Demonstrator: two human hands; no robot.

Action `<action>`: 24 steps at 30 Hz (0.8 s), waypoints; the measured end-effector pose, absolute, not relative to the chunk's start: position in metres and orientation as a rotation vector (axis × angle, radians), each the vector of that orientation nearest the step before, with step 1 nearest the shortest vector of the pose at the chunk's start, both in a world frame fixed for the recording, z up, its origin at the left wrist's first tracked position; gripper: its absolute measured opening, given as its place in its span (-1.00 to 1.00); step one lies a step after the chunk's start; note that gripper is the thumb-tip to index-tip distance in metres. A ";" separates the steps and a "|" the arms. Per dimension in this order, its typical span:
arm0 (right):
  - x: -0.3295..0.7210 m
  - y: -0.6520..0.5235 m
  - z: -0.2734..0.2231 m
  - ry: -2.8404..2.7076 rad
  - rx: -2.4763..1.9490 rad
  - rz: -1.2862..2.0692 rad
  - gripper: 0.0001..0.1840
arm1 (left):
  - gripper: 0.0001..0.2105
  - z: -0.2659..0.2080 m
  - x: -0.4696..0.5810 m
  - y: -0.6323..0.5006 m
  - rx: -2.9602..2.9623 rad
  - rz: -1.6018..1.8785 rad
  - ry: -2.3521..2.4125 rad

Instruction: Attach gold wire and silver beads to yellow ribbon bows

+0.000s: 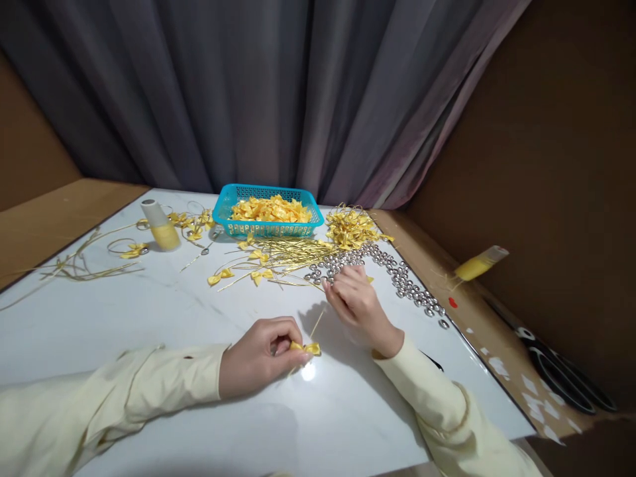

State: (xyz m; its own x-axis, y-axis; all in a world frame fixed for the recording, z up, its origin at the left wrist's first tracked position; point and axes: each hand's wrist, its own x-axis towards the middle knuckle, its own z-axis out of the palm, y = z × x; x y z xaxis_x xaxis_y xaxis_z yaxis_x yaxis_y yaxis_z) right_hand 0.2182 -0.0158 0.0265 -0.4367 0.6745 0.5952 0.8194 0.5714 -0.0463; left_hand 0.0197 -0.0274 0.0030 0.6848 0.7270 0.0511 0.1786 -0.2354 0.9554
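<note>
My left hand [268, 354] is closed in a pinch on a small yellow ribbon bow [312, 348], low over the middle of the white table surface. From the bow a thin gold cord [318, 321] runs up and to the right, straight toward the fingers of my right hand [358, 301]. That hand is raised above the bow with its fingers closed, and the cord's upper end meets its fingertips. Just behind it lie many loose silver beads [407, 281]. Gold cords [293, 252] are spread beyond the hands, with yellow bows among them.
A blue basket [268, 230] of yellow bows stands at the back. Beside it sits a pile of corded bows [350, 228]. A glue bottle [163, 228] stands left; another yellow bottle [481, 263] is on the right. Black scissors [556, 371] lie near paper scraps [534, 401].
</note>
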 end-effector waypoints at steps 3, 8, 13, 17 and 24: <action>0.238 -0.003 0.025 -2.183 -1.282 -0.497 -0.59 | -0.80 0.004 0.019 -0.031 1.803 0.597 0.684; 0.287 0.018 0.022 -2.026 -1.458 -0.706 -0.59 | -0.81 0.004 0.016 -0.036 1.839 0.543 0.593; 0.321 0.026 0.020 -1.889 -1.566 -0.805 -0.58 | -0.83 0.003 0.015 -0.035 1.853 0.519 0.522; 0.325 0.026 0.019 -1.861 -1.592 -0.774 -0.59 | -0.83 0.002 0.014 -0.033 1.853 0.504 0.509; 0.322 0.023 0.021 -1.715 -1.581 -0.581 -0.59 | -0.82 -0.001 0.016 -0.028 1.870 0.495 0.533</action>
